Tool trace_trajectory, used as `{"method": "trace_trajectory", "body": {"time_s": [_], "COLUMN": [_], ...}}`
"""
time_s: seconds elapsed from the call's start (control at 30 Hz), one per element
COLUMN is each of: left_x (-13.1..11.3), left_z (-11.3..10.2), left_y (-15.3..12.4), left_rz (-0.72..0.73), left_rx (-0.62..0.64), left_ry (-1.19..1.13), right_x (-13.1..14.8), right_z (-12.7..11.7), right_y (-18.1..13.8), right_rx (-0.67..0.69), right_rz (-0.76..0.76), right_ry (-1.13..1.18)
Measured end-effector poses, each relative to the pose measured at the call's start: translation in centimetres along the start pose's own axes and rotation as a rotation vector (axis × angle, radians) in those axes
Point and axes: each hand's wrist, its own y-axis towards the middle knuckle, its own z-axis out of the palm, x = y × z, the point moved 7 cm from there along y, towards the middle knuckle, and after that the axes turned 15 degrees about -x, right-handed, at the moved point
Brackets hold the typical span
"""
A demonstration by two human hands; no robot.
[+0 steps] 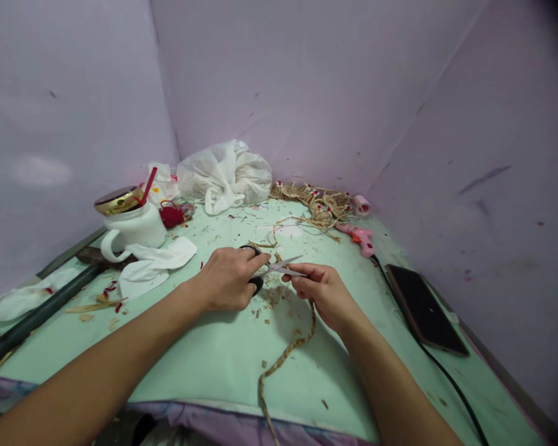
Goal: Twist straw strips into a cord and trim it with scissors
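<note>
My left hand (230, 277) is closed on the black handles of a pair of scissors (275, 267). The scissors' blades are spread apart and point right, towards my other hand. Between the fingertips of my right hand (320, 286) is pinched a braided straw cord (291, 352). From that hand the cord hangs in a loose curve over the front edge of the table. Its short end seems to stand up near the blades; whether they touch it I cannot tell. Small straw clippings (274, 294) lie below the blades.
A white mug (137, 228) with a gold lid, a white cloth (160, 263) and a hammer (41, 313) are at left. A plastic bag (227, 176) and coiled straw braids (325, 207) lie behind. At right are a pink glue gun (360, 238), its cable and a phone (425, 310).
</note>
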Motion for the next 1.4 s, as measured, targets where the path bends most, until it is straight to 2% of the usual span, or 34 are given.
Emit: {"method": "trace_trajectory", "body": {"time_s": [0.37, 0.57, 0.63, 0.73, 0.83, 0.9, 1.0, 1.2, 1.4], "left_x": [0.0, 0.5, 1.2, 3.1, 3.6, 2.8, 1.5, 1.4, 2.7], "left_z": [0.8, 1.1, 1.0, 1.3, 2.7, 3.4, 4.1, 4.3, 5.5], "left_y": [-0.1, -0.2, 0.1, 0.1, -0.6, -1.0, -1.1, -0.8, -1.5], "left_rz": [-0.022, -0.105, -0.228, -0.599, -0.973, -1.103, -1.166, -1.231, -1.416], "left_rx": [0.122, 0.094, 0.03, -0.076, -0.026, 0.051, 0.086, -0.143, -0.299], "left_ry": [-0.037, -0.204, -0.359, -0.697, -1.036, -1.2, -1.392, -1.657, -1.635], "right_x": [-0.2, 0.1, 0.1, -0.2, -0.5, -0.7, -0.8, -1.3, -1.6], "right_z": [0.1, 0.0, 0.0, 0.1, 0.4, 0.6, 0.8, 1.8, 2.4], "right_y": [0.2, 0.1, 0.1, 0.0, -0.1, -0.2, -0.4, -1.0, -1.5], "right_rx": [0.01, -0.022, -0.031, -0.025, 0.008, 0.025, 0.04, 0.145, 0.179], "right_rz": [-0.081, -0.054, -0.022, 0.034, 0.063, 0.076, 0.092, 0.137, 0.145], "right_ry": [-0.084, -0.066, -0.02, 0.039, 0.027, 0.001, 0.02, 0.044, 0.008]}}
